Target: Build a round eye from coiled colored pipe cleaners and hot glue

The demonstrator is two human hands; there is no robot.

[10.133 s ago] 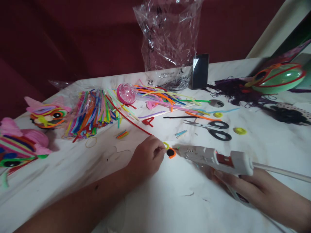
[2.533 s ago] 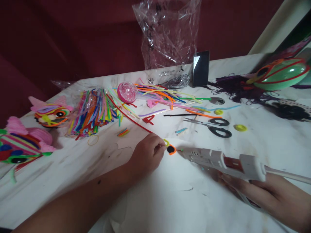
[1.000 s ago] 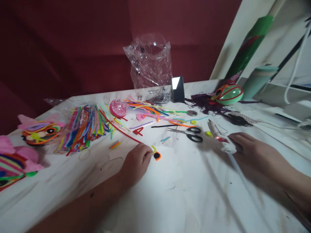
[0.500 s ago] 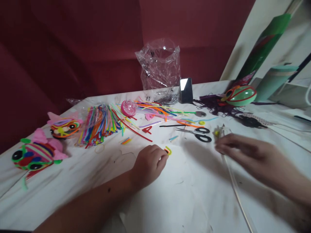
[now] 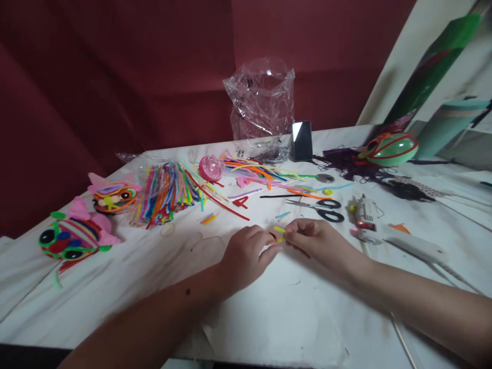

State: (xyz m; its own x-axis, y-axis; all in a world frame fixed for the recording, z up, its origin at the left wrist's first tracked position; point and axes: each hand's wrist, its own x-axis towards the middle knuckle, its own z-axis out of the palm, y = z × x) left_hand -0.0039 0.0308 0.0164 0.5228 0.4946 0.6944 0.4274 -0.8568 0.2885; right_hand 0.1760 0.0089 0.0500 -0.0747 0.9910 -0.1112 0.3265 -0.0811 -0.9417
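Over the middle of the white tabletop, my left hand (image 5: 249, 253) is closed in a pinch on a small bent pipe cleaner piece (image 5: 279, 230), yellow with orange and a dark spot beside it. My right hand (image 5: 317, 237) meets it from the other side, thumb and forefinger pinched at the piece's yellow end. The fingertips partly hide it. Just beyond the hands lie black-handled scissors (image 5: 321, 209) and short blue pipe cleaner bits (image 5: 283, 215). To the right of my right hand rests a white corded tool like a glue gun (image 5: 417, 246), an orange light glowing near it.
A bundle of colourful pipe cleaners (image 5: 169, 197) and two fish-like crafts (image 5: 77, 238) occupy the left. At the back stand a clear plastic bag (image 5: 263, 110) and a phone (image 5: 302, 142). A green balloon-like craft (image 5: 395, 150) sits at the right rear.
My right hand has moved left from beside the white tool to the yellow pipe cleaner piece. My left hand still holds that piece. The view has shifted slightly.
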